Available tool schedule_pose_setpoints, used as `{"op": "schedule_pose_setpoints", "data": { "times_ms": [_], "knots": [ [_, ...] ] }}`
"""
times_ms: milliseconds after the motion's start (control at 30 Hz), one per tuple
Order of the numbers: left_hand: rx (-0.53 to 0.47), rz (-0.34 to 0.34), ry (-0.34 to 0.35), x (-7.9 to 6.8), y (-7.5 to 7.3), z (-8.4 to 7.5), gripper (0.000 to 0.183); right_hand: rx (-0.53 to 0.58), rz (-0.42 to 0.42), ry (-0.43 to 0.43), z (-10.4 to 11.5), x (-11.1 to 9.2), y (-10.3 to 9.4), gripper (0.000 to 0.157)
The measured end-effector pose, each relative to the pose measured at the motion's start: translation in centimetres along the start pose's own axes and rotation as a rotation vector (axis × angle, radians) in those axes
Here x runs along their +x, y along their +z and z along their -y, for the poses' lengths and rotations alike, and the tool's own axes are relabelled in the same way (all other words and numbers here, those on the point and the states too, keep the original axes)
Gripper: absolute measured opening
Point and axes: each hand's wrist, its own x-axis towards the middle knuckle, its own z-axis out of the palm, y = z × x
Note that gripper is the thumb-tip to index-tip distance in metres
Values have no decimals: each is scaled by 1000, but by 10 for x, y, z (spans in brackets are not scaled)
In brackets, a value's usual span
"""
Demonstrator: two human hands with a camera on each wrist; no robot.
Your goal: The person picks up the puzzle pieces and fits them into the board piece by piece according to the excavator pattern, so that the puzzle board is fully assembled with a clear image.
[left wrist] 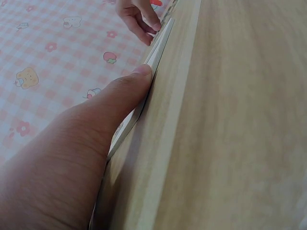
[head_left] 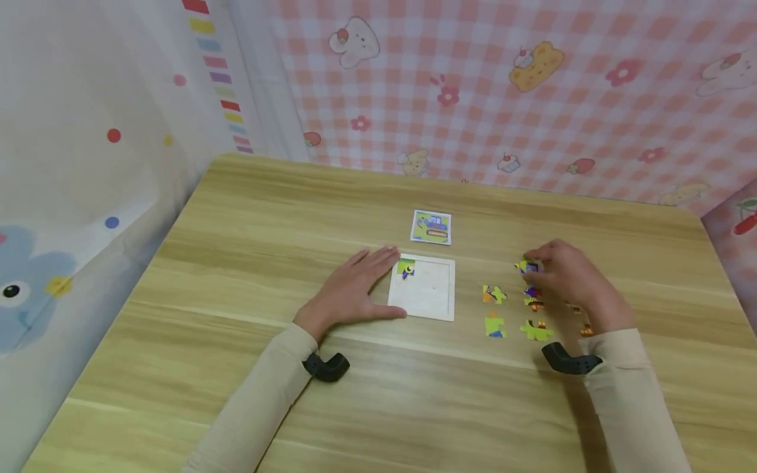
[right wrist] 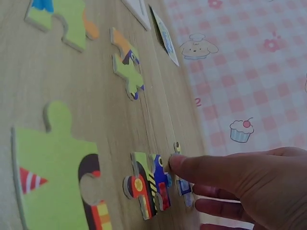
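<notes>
The white puzzle tray [head_left: 428,292] lies on the table, with one green puzzle piece [head_left: 406,268] in its upper left corner. My left hand [head_left: 357,289] is spread along the tray's left side, its fingertips at the top corner and its thumb [left wrist: 129,86] on the near edge. On the right, my right hand [head_left: 568,276] pinches a blue-and-green puzzle piece [head_left: 530,267] between thumb and fingers. In the right wrist view the thumb partly covers this piece [right wrist: 183,186]. Just nearer lies a piece with red and blue machine parts [right wrist: 148,184].
Several loose pieces lie around the right hand, among them an orange-and-green piece [head_left: 494,294], a green piece with blue [head_left: 495,325] and a green piece with a flag [right wrist: 57,167]. A picture card [head_left: 431,227] lies behind the tray. A checkered cloth [head_left: 473,98] hangs behind the table.
</notes>
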Motion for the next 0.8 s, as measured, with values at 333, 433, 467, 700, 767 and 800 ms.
{"op": "schedule_pose_setpoints", "data": {
  "times_ms": [333,433,467,700,767,800],
  "knots": [
    [11,-1,-1,2,2,1,112,19,-13,3,-5,1,1,42],
    [9,1,-3,1,1,1,112,28,-11,10,-3,2,0,39],
    [8,2,-3,1,1,1,112,30,-9,9,-3,2,0,38],
    [9,3,-4,1,1,1,112,44,5,42,0,6,-1,32],
    [11,4,-4,1,1,1,112,64,-3,45,0,7,0,30],
    [10,4,-3,1,2,1,112,72,-12,36,1,6,1,29]
  ]
}}
